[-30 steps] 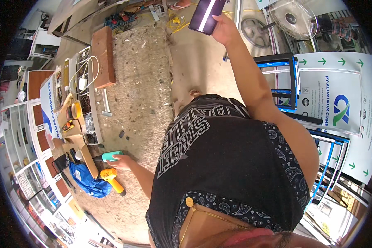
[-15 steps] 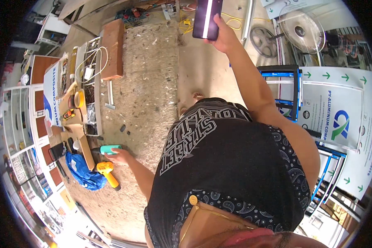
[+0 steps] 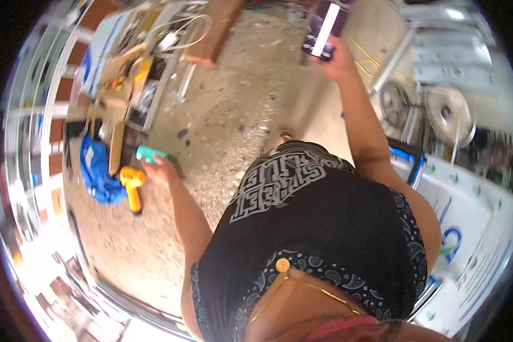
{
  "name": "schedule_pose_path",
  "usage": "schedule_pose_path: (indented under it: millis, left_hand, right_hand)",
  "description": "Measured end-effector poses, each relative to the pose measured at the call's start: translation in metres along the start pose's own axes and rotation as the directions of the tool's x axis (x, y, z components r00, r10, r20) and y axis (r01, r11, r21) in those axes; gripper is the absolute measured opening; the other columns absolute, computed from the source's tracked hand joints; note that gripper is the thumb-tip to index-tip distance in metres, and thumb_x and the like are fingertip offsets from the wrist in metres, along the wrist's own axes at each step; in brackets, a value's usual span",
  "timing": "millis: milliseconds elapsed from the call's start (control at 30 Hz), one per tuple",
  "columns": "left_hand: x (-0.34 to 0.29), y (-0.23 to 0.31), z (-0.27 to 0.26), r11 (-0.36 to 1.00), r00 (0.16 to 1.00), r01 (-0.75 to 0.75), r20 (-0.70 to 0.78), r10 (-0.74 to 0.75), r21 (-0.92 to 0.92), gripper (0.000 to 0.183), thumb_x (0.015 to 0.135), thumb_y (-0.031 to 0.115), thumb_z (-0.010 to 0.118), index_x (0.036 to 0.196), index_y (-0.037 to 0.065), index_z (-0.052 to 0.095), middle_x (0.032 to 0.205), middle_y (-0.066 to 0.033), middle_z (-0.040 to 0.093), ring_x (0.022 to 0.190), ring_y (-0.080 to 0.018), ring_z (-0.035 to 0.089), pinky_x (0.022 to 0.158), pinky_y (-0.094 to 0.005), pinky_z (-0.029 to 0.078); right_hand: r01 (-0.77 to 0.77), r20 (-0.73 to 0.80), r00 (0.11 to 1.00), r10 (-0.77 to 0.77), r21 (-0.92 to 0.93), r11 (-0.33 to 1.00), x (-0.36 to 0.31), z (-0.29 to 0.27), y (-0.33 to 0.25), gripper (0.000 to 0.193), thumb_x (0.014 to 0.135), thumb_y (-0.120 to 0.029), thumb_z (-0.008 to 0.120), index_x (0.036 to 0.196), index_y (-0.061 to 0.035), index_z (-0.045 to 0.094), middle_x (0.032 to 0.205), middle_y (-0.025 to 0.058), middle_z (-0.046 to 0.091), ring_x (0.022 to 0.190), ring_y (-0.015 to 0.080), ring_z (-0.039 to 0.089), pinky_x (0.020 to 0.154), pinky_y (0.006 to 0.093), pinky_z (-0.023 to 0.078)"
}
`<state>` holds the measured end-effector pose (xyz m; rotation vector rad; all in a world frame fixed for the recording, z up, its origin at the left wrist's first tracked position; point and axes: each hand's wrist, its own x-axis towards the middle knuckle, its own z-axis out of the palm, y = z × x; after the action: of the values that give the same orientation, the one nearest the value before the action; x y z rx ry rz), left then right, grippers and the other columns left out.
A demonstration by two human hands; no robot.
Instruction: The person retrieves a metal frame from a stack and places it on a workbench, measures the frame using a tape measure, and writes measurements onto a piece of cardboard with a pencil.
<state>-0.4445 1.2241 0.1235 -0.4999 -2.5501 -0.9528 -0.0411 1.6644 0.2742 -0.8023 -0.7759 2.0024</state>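
My right hand (image 3: 341,61), raised at the top of the view, grips a dark purple smartphone (image 3: 319,40) with a bright white streak across it. Low on the left, over the rough worktop, my left hand (image 3: 162,171) is closed round a teal, rounded cylindrical object (image 3: 149,153) whose exact kind I cannot make out. Just left of that hand lies a yellow power tool (image 3: 132,178) with a black-ended handle. Beside the tool is a crumpled blue bag or cloth (image 3: 100,174). The picture is blurred by motion.
A brown block (image 3: 214,28) and a white cable (image 3: 202,34) lie toward the far end of the worktop (image 3: 233,97). An open cardboard box (image 3: 118,131) stands left. On the right are a standing fan (image 3: 449,114) and wrapped white panels (image 3: 467,216).
The whole view has shifted and turned, so the worktop things sit higher and the fan lower. The phone appears tilted and farther right. Both hands keep hold of their things.
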Motion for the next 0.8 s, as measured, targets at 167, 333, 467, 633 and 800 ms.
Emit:
schedule_pose_path:
  millis: [167,333,467,633,800]
  left_hand:
    - [-0.001,0.003,-0.006,0.988,0.996,0.08,0.037,-0.085,0.13,0.058,0.087,0.033,0.062,0.138,0.01,0.045,0.123,-0.0212,0.057,0.113,-0.0395,0.054,0.095,-0.0497,0.042]
    - [0.001,0.007,-0.013,0.973,0.988,0.15,0.02,-0.156,0.173,0.062,0.087,0.036,0.061,0.141,0.012,0.042,0.12,-0.0196,0.056,0.113,-0.0391,0.052,0.097,-0.0495,0.04]
    - [0.001,0.007,-0.019,0.977,0.982,0.163,0.075,-0.175,0.141,0.064,0.087,0.04,0.059,0.142,0.012,0.041,0.122,-0.019,0.055,0.114,-0.0387,0.051,0.098,-0.0504,0.038]
    - [0.004,0.006,-0.026,0.977,0.977,0.182,0.095,-0.193,0.114,0.067,0.085,0.042,0.061,0.142,0.013,0.041,0.122,-0.0182,0.055,0.114,-0.0354,0.052,0.097,-0.0494,0.039]
    - [0.007,0.004,-0.031,0.967,0.959,0.23,0.146,-0.244,0.111,0.066,0.086,0.041,0.06,0.143,0.013,0.04,0.127,-0.0182,0.053,0.118,-0.0362,0.05,0.098,-0.05,0.039]
  right_hand:
    - [-0.1,0.023,0.994,0.102,-0.086,0.991,0.027,0.019,0.033,0.027,0.086,-0.027,0.062,0.11,-0.0137,0.057,0.094,0.0021,0.065,0.08,0.0196,0.063,0.051,0.0367,0.047]
    - [-0.217,0.041,0.97,0.241,-0.307,0.927,0.035,0.084,0.081,0.037,0.086,-0.034,0.06,0.118,-0.0163,0.056,0.104,0.0026,0.066,0.092,0.0232,0.063,0.064,0.0475,0.054]
    - [-0.504,0.624,0.696,0.355,0.073,0.86,0.037,0.158,0.135,0.071,0.086,-0.042,0.059,0.147,-0.0151,0.037,0.148,0.0137,0.042,0.141,0.0494,0.025,0.11,0.0723,0.021]
    - [-0.644,0.727,0.527,0.441,0.003,0.765,0.071,0.266,0.223,0.074,0.081,-0.04,0.065,0.142,-0.0043,0.041,0.139,0.0205,0.05,0.131,0.046,0.041,0.109,0.0603,0.033]
    - [-0.172,0.403,0.803,0.44,-0.55,0.817,0.109,0.377,0.315,0.055,0.082,-0.007,0.058,0.135,-0.0081,0.045,0.129,0.0179,0.058,0.116,0.0373,0.056,0.09,0.0514,0.047]
